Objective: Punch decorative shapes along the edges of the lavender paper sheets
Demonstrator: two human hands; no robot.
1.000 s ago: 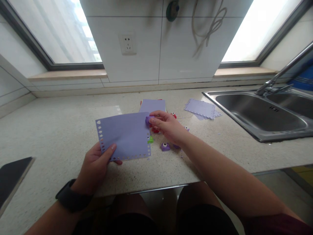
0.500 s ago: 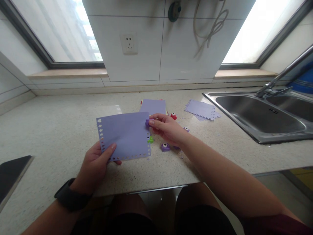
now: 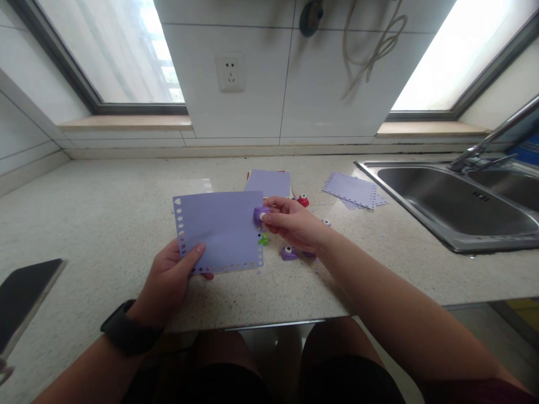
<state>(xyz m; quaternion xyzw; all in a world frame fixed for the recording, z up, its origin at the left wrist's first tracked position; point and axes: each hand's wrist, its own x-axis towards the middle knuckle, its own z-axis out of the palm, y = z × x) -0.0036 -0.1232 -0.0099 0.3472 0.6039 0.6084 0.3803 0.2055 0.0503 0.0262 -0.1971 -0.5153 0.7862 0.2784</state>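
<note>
A purple sheet of paper [image 3: 221,230] is pinched at its lower left by my left hand [image 3: 179,272], thumb on its face. Small shaped holes run down its left edge, along the bottom and up the lower right edge. My right hand [image 3: 292,221] grips a purple craft punch [image 3: 260,215] set on the sheet's right edge, above the holes there. Behind that edge a green craft punch [image 3: 263,239] shows in part. Another purple punch [image 3: 288,253] lies on the counter below my right hand, and a red punch [image 3: 303,200] sits beyond it.
A stack of coloured paper [image 3: 269,182] lies behind the held sheet. Punched purple sheets [image 3: 351,189] rest near the steel sink [image 3: 457,205] at the right. A dark flat object [image 3: 27,297] is at the left counter edge. Tiny paper bits are scattered about.
The view has shifted slightly, so everything sits a little further right. The purple punch in my right hand now shows more of its body and its white button at the sheet's edge.
</note>
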